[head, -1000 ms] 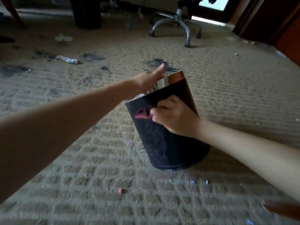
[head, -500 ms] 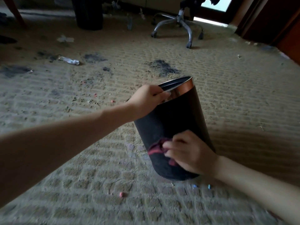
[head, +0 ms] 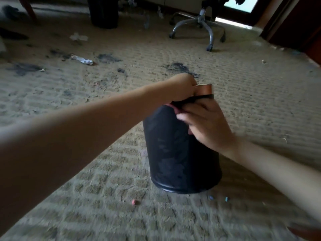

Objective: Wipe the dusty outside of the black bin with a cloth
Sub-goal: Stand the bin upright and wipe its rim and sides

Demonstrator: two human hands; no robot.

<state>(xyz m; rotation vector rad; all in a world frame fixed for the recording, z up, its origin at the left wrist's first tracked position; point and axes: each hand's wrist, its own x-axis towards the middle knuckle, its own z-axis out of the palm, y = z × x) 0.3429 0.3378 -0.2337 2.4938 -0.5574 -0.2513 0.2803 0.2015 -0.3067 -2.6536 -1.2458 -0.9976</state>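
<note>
The fingers (head: 184, 117) of my right hand (head: 206, 126) are bent over a reddish-pink cloth (head: 175, 109) and press it flat against the upper wall of the black bin (head: 177, 153), just under its rim. Only a thin edge of the cloth shows past my fingertips; the rest is hidden under my palm. The picture is blurred here, so I cannot tell how the cloth is folded.

My left hand (head: 182, 89) sits on top of the bin, fingers curled over the near side of the rim and gripping it, knuckles up. Just beside that hand a short stretch of the copper-coloured rim band (head: 205, 89) shows. My left forearm crosses from the left edge of the view and my right forearm comes in from the lower right.

The bin stands on its base on the beige patterned carpet (head: 260, 105), about in the middle of the floor that shows. Its dark wall carries pale, smeary dust patches lower down.

Close to the base lie a small pink scrap (head: 135, 202) and a few blue specks (head: 226, 199). Farther off the carpet has dark stains (head: 177, 66), a crumpled wrapper (head: 81, 59) toward the left and a white scrap of paper (head: 78, 37) beyond it. At the far edge stand the metal base of an office chair (head: 199, 25) and a second dark bin (head: 104, 13).
</note>
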